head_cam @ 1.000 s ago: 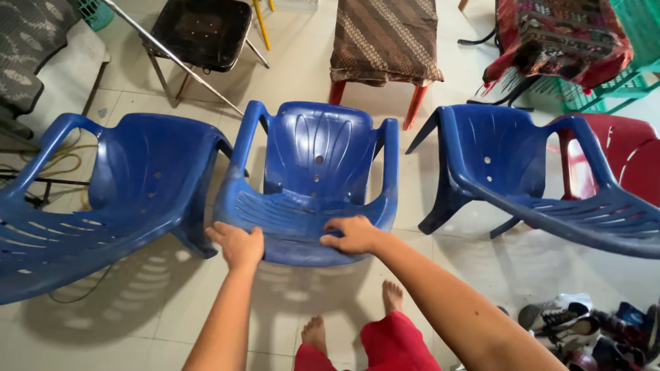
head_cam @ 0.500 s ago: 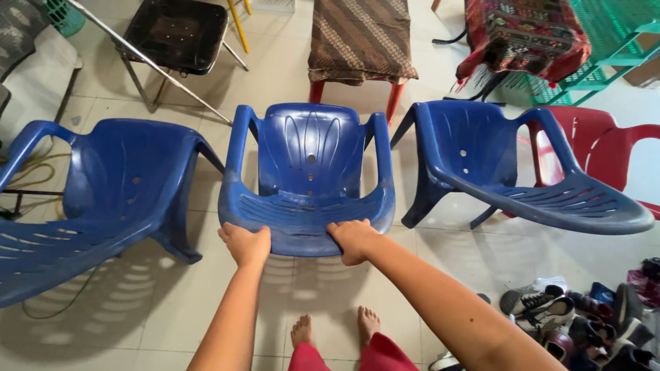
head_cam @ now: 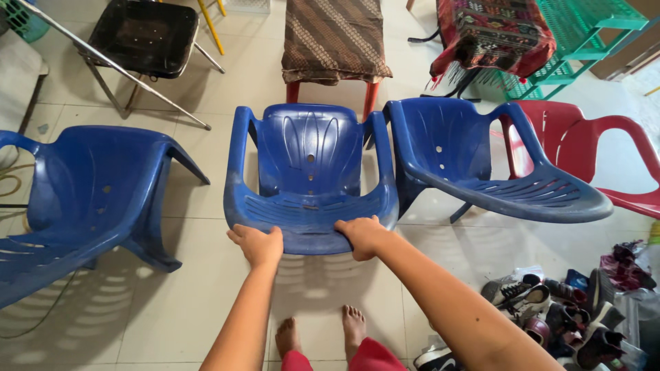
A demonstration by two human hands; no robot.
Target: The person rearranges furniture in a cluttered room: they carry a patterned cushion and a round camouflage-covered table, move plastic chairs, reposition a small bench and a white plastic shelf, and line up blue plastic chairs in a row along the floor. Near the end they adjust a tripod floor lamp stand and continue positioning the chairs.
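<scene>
A blue plastic chair (head_cam: pixel 309 175) is seen in the middle. Left of it a second blue chair (head_cam: pixel 82 199) is seen, and right of it a third blue chair (head_cam: pixel 474 165). Past that one, a red chair (head_cam: pixel 612 154) is seen. Behind the middle chair, a brown patterned cloth (head_cam: pixel 333 34) is laid on red legs. A green rack (head_cam: pixel 584 34) is seen far right.

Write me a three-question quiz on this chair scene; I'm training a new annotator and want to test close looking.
1. True or false: both hands grip the front edge of the middle blue chair.
2. Which lies at the lower right: A) a pile of shoes, B) a bucket, C) a broom?
3. What colour is the chair at the far right?

Key: 1. True: the left hand and the right hand both hold that edge. 2. A. 3. Red.
</scene>
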